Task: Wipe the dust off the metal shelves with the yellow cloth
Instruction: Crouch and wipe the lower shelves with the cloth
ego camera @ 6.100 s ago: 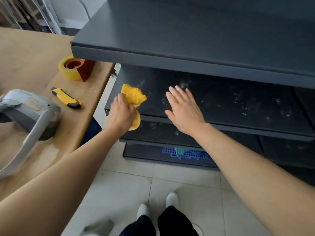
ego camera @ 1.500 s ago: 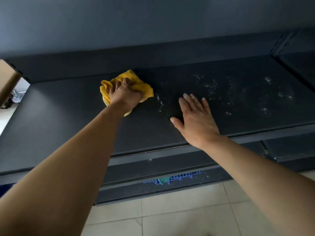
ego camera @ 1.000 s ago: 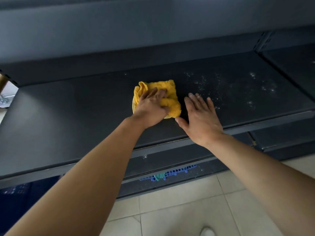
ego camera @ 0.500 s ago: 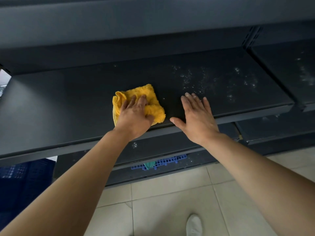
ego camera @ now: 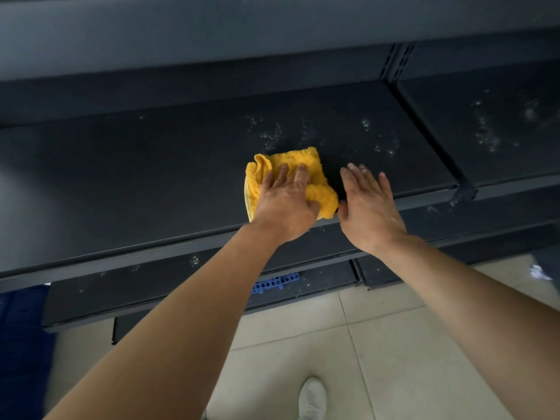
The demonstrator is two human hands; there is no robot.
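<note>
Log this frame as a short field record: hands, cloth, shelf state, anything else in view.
left hand: flat, pressing the yellow cloth onto the shelf
right hand: open, palm down beside the cloth near the front edge
metal shelf: dark; left part looks clean
dust: white specks behind and right of the cloth
neighbouring shelf: dusty
below: blue plastic piece, tiled floor, white shoe

Bright yellow cloth (ego camera: pixel 291 177) on a dark charcoal-grey shelf (ego camera: pixel 121 183) speckled with white dust (ego camera: pixel 272 136). Beige tiled floor (ego camera: pixel 394 344) below, a white shoe (ego camera: pixel 312 400), and a blue perforated tray (ego camera: pixel 275 283).
</note>
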